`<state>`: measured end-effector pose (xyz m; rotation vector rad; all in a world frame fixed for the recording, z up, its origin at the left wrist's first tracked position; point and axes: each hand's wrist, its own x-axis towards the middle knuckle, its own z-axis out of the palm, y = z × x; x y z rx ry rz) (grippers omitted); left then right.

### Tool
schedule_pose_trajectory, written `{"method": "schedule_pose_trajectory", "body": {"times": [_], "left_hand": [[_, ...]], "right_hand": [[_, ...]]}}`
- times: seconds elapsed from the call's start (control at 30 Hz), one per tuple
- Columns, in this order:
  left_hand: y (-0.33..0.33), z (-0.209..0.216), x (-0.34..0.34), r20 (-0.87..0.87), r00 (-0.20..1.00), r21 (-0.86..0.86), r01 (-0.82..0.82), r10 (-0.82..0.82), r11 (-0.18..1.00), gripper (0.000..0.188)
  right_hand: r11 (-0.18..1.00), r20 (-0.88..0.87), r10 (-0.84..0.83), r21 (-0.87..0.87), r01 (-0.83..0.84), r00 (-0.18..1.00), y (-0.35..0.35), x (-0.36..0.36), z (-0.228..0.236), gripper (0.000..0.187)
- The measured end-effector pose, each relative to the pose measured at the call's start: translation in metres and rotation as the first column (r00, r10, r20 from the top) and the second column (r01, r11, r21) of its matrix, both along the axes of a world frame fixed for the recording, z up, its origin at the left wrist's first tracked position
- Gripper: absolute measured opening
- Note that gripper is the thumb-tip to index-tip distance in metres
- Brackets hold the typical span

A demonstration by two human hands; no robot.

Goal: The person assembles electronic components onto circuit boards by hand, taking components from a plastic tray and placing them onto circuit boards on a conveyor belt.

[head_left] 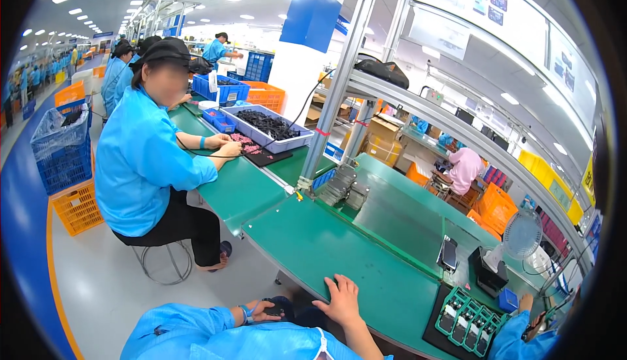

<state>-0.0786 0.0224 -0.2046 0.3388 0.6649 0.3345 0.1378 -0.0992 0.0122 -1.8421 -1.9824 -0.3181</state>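
Note:
My right hand (341,300) lies on the near edge of the green worktable (307,242), palm down with its fingers spread, and holds nothing. Lower and to the left, my left hand (262,311), with a blue band at the wrist, is in front of my body below the table edge. Its fingers curl against a small dark object (281,308) whose kind I cannot make out. To the right of my right hand, a black mat carries several green frames (465,321) with dark and silver parts in them.
A seated co-worker (153,144) handles parts on the left, beside a grey bin (268,125) of black pieces. At the lower right, another person's hand (526,302) is near a blue box (507,300). A metal shelf post (336,92), a black box (488,274) and a fan (522,234) stand along the bench.

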Motion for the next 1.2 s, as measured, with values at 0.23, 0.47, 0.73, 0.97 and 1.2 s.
{"method": "schedule_pose_trajectory", "body": {"times": [0.23,0.47,0.73,0.97,1.2], "left_hand": [[0.006,-0.002,0.003,0.052,0.998,-0.025,-0.019,0.020,1.000,0.043],[0.022,-0.021,-0.004,0.042,0.999,0.026,-0.012,0.011,1.000,0.044],[0.031,-0.030,-0.010,-0.056,0.998,0.184,0.004,0.006,0.983,0.043],[0.029,-0.059,0.032,-0.336,0.935,0.567,0.296,-0.112,0.769,0.029],[0.023,-0.068,0.026,-0.356,0.923,0.585,0.344,-0.148,0.734,0.031]], "right_hand": [[1.000,0.009,0.024,0.014,-0.025,1.000,0.012,-0.002,-0.001,0.065],[1.000,-0.010,0.003,0.008,-0.003,1.000,0.011,-0.003,-0.001,0.064],[1.000,-0.038,-0.007,-0.002,0.007,0.999,0.015,0.003,-0.004,0.063],[1.000,-0.048,0.002,-0.003,-0.002,0.999,0.025,0.008,-0.006,0.063],[1.000,-0.028,0.000,0.006,0.001,1.000,0.025,0.004,-0.003,0.062]]}}
